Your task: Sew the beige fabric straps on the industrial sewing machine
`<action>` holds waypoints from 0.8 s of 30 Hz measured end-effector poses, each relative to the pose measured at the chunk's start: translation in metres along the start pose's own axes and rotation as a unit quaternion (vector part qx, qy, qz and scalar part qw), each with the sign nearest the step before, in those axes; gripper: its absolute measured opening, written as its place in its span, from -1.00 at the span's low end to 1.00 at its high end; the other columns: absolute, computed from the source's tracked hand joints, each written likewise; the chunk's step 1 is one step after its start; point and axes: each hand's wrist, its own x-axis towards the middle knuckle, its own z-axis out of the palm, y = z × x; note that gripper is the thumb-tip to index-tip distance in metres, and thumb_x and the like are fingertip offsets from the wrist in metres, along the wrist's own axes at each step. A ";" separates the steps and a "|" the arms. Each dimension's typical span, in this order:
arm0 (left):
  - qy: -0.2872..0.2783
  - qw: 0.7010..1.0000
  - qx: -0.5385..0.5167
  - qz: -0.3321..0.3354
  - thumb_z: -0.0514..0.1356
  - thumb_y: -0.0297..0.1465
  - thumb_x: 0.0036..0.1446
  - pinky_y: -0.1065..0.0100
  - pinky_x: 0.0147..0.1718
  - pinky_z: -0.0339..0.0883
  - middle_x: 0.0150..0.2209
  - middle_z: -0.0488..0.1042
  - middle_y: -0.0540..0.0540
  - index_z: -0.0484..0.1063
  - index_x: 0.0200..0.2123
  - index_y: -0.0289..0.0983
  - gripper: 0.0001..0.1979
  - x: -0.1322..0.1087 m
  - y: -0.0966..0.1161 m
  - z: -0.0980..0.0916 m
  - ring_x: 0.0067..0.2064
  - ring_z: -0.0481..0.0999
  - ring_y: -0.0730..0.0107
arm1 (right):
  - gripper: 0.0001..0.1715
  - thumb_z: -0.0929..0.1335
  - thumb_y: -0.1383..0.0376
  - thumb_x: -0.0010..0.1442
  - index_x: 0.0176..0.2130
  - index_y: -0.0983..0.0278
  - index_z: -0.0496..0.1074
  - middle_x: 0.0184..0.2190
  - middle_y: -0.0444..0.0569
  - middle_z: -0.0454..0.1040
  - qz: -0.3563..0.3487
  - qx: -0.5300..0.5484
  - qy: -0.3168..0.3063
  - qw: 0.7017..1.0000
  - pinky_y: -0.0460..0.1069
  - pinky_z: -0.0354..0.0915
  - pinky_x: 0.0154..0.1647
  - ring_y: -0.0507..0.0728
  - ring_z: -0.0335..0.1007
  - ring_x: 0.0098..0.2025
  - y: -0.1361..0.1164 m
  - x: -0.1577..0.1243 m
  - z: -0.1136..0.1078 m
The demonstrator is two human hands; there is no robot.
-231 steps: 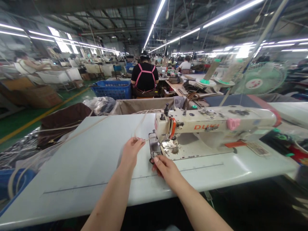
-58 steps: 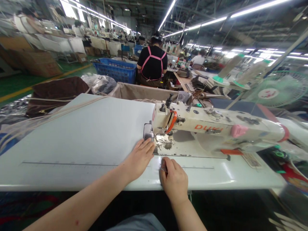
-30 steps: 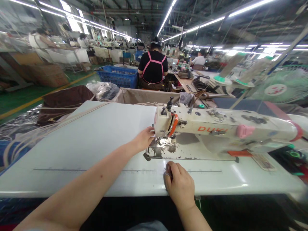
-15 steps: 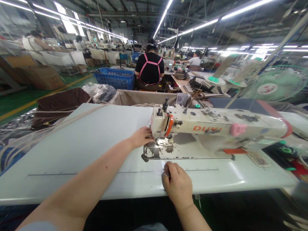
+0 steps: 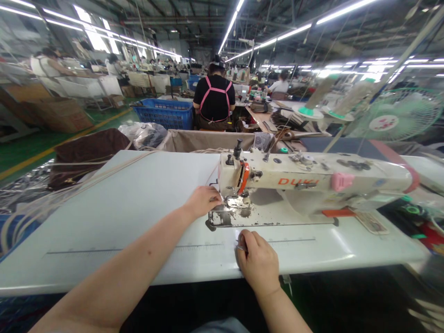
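Note:
A white sewing machine (image 5: pixel 312 178) with an orange guard stands on the pale table (image 5: pixel 152 185). My left hand (image 5: pixel 204 200) is beside the needle area at the machine's left end, its fingers closed together by the presser foot (image 5: pixel 236 200). What those fingers pinch is too small to make out. My right hand (image 5: pixel 258 259) rests near the table's front edge, below the machine bed. Its fingers are curled around a small metal tool (image 5: pixel 242 248), mostly hidden in the fist.
Pale cords (image 5: pixel 90 175) run over the table's left side. Behind stand a beige fabric bin (image 5: pixel 201 140) and a blue basket (image 5: pixel 164 115). A seated person (image 5: pixel 214 97) faces away. A green fan (image 5: pixel 402 118) and thread cones (image 5: pixel 319 97) are at the right.
My left hand has shifted slightly at the needle area, its fingers now drawn closer together. My right hand stays nearly in place, and the view has moved a little.

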 end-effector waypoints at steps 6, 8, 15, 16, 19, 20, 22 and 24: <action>0.008 0.999 -0.021 -0.045 0.36 -0.55 0.13 0.38 -0.13 0.46 -0.23 0.62 0.00 0.65 -0.37 -0.20 -0.88 -0.006 0.009 0.004 -0.23 0.60 0.39 | -0.81 0.27 0.41 0.31 -0.12 0.25 0.45 -0.37 -0.08 0.42 0.007 0.002 -0.023 1.000 0.06 0.15 -0.24 0.17 0.31 -0.33 0.001 -0.002 0.000; 0.010 0.998 -0.023 -0.059 0.36 -0.57 0.12 0.39 -0.18 0.46 -0.24 0.60 -0.01 0.63 -0.39 -0.21 -0.87 -0.006 0.012 0.004 -0.26 0.58 0.40 | -0.80 0.27 0.41 0.31 -0.11 0.25 0.45 -0.36 -0.07 0.44 0.013 0.004 -0.030 0.999 0.05 0.16 -0.23 0.17 0.32 -0.32 0.000 -0.002 0.000; 0.022 0.995 -0.013 -0.101 0.33 -0.52 0.17 0.35 -0.24 0.43 -0.24 0.54 -0.03 0.60 -0.35 -0.22 -0.92 -0.017 0.024 0.011 -0.29 0.55 0.39 | -0.79 0.27 0.42 0.28 -0.13 0.24 0.44 -0.37 -0.06 0.45 0.019 0.009 -0.021 1.000 0.04 0.15 -0.25 0.16 0.32 -0.33 -0.003 0.000 -0.001; 0.024 0.994 -0.009 -0.106 0.33 -0.50 0.18 0.33 -0.23 0.44 -0.23 0.54 -0.05 0.59 -0.34 -0.22 -0.93 -0.019 0.028 0.013 -0.27 0.56 0.36 | -0.79 0.27 0.42 0.27 -0.13 0.24 0.44 -0.37 -0.06 0.45 0.018 0.008 -0.017 1.000 0.04 0.14 -0.26 0.16 0.32 -0.34 -0.003 0.000 -0.001; 0.025 0.990 0.018 -0.141 0.30 -0.45 0.21 0.28 -0.19 0.45 -0.20 0.55 -0.10 0.57 -0.31 -0.23 -0.96 -0.026 0.042 0.019 -0.23 0.57 0.28 | -0.79 0.27 0.43 0.26 -0.14 0.24 0.44 -0.37 -0.06 0.45 0.020 0.008 -0.019 1.000 0.04 0.15 -0.25 0.17 0.32 -0.33 -0.004 0.001 -0.002; 0.024 0.987 0.028 -0.156 0.29 -0.44 0.22 0.26 -0.17 0.46 -0.18 0.55 -0.13 0.57 -0.29 -0.24 -0.96 -0.028 0.048 0.022 -0.22 0.58 0.27 | -0.79 0.27 0.43 0.25 -0.14 0.24 0.43 -0.37 -0.06 0.45 0.022 0.009 -0.023 0.999 0.03 0.15 -0.25 0.17 0.33 -0.33 -0.004 0.001 -0.002; 0.025 0.982 0.044 -0.183 0.28 -0.45 0.23 0.25 -0.13 0.47 -0.14 0.56 -0.16 0.56 -0.26 -0.24 -0.96 -0.032 0.057 0.027 -0.20 0.60 0.24 | -0.79 0.28 0.44 0.23 -0.15 0.23 0.43 -0.37 -0.07 0.45 0.025 0.012 -0.024 0.999 0.03 0.16 -0.24 0.17 0.33 -0.32 -0.005 0.001 -0.002; 0.026 0.979 0.051 -0.197 0.29 -0.46 0.22 0.25 -0.11 0.47 -0.11 0.56 -0.19 0.55 -0.23 -0.24 -0.95 -0.034 0.063 0.033 -0.18 0.60 0.24 | -0.76 0.29 0.45 0.20 -0.15 0.23 0.43 -0.37 -0.08 0.45 0.026 0.010 -0.019 0.999 0.04 0.17 -0.24 0.17 0.33 -0.33 -0.006 0.001 -0.002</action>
